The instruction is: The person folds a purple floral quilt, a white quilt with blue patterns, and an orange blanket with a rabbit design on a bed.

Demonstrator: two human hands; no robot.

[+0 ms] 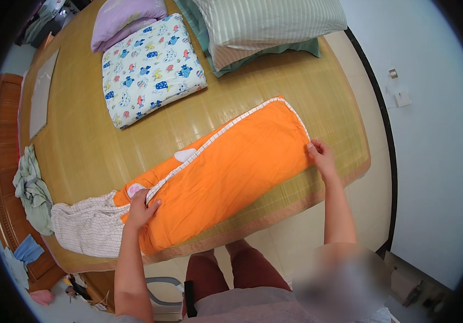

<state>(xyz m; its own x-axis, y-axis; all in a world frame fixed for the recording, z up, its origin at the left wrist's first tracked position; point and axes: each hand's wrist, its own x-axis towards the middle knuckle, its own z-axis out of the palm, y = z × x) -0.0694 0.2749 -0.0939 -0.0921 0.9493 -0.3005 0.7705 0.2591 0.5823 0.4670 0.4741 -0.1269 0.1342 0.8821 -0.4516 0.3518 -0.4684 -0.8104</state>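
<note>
An orange quilt [231, 177] with white checked trim lies folded lengthwise near the front of the bed, slanting up to the right. My left hand [141, 211] is closed on its trimmed edge near the left end, thumb apart on the orange cloth. At the far right end, my right hand [322, 159] pinches the border between thumb and fingers. A white checked cloth section [88, 226] lies crumpled to the left of my left hand, meeting the orange part. Pale paw-like patches show on the strip of orange behind the trim.
The bed carries a yellowish mat [75, 145]. Farther back are a folded cartoon-print quilt [153, 70], a purple pillow [126, 21] and a striped pillow [274, 24]. Crumpled green cloth [32, 177] lies at the left edge, by a wooden headboard [6, 177]. A white wall [436, 161] stands right.
</note>
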